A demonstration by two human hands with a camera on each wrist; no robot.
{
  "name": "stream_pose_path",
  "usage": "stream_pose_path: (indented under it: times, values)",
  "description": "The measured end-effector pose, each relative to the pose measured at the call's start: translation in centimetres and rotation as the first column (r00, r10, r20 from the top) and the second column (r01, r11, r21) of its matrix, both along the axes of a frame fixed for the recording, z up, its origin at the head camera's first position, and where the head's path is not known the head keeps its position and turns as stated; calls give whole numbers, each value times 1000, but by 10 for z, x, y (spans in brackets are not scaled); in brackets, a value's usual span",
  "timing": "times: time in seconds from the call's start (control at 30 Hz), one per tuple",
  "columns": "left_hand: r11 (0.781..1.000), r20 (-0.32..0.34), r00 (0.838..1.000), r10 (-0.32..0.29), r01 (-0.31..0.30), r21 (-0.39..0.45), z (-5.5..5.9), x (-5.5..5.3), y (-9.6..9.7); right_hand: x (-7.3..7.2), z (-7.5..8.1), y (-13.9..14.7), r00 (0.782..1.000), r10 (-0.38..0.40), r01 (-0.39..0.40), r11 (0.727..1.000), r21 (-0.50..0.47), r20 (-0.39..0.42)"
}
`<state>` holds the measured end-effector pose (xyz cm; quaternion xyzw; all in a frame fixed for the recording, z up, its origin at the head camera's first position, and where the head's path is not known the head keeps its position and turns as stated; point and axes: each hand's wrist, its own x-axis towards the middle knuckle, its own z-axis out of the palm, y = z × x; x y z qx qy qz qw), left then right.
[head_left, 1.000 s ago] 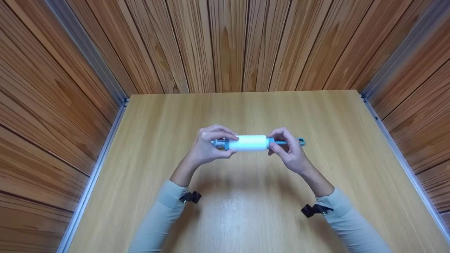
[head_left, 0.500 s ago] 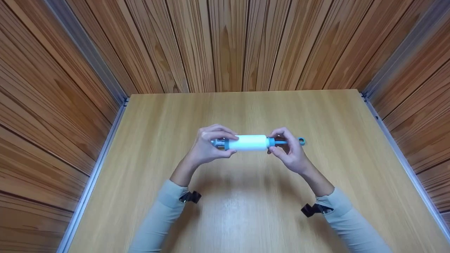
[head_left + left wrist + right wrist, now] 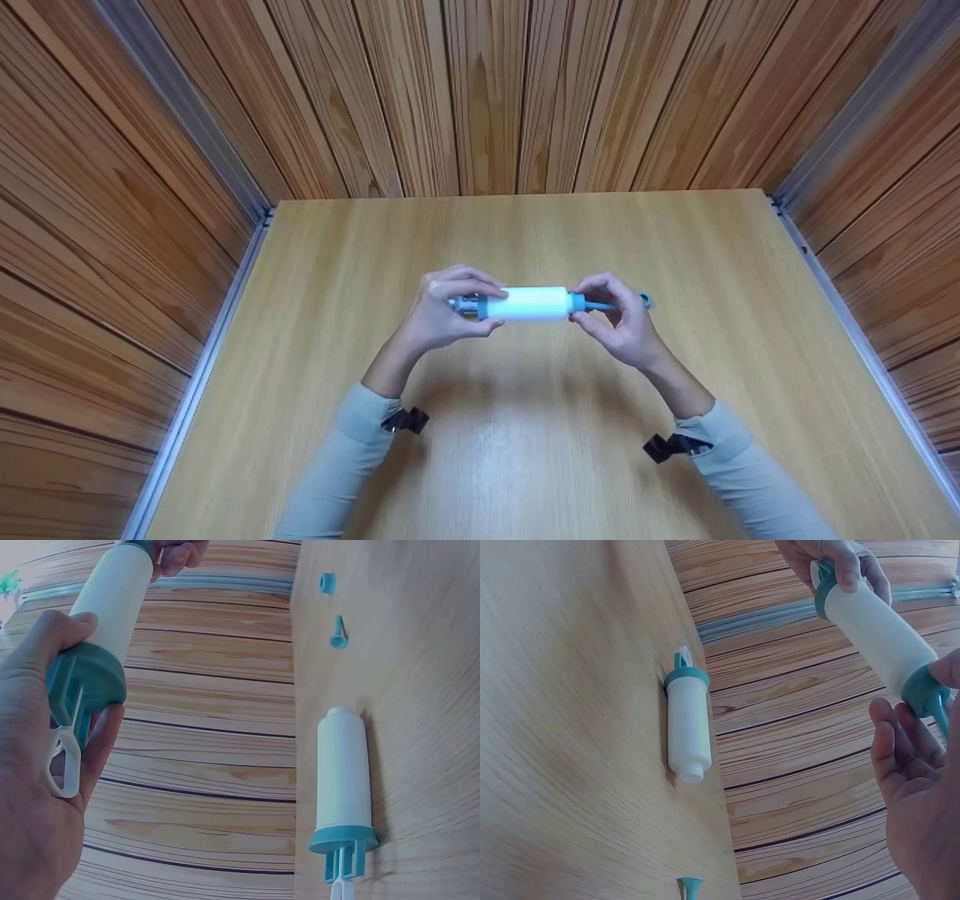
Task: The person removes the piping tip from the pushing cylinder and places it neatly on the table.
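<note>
Held level above the table is an icing syringe (image 3: 529,304) with a white barrel. It has a teal collar (image 3: 90,679) and a white looped plunger handle (image 3: 67,765) at the left end, and a teal cap with a thin nozzle (image 3: 939,712) at the right. My left hand (image 3: 450,307) grips the collar end between thumb and fingers. At the other end, my right hand (image 3: 621,322) holds the cap, its thumb on top in the right wrist view and its other fingers curled below. The head view partly hides both ends behind my hands.
In the left wrist view a second icing syringe (image 3: 345,772) lies on the wooden table (image 3: 427,727). Beyond it are a small teal nozzle (image 3: 339,636) and a teal ring (image 3: 327,583). Slatted wooden walls (image 3: 487,97) and metal rails (image 3: 217,360) edge the table.
My right thumb and fingers have shifted slightly around the teal cap. My left hand and the syringe have hardly moved.
</note>
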<state>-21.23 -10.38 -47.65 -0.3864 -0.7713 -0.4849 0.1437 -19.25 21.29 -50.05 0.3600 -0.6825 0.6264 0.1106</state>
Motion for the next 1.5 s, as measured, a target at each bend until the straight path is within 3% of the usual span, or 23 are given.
stream_pose_path:
  times: [0.23,0.8,1.13,1.5]
  values:
    - [1000,11,1000,-4,4,2,-1,0,-2,0,0,2,999,-34,34,999,14,-2]
    - [1000,72,997,22,-22,8,-8,0,-12,0,-1,8,1000,6,-6,1000,-20,6]
    - [1000,133,991,21,-22,7,-23,-1,-16,1,-3,9,1000,0,0,1000,-17,14]
    - [1000,135,991,11,-9,-14,-42,-2,-20,0,-5,8,1000,10,-10,1000,-27,-1]
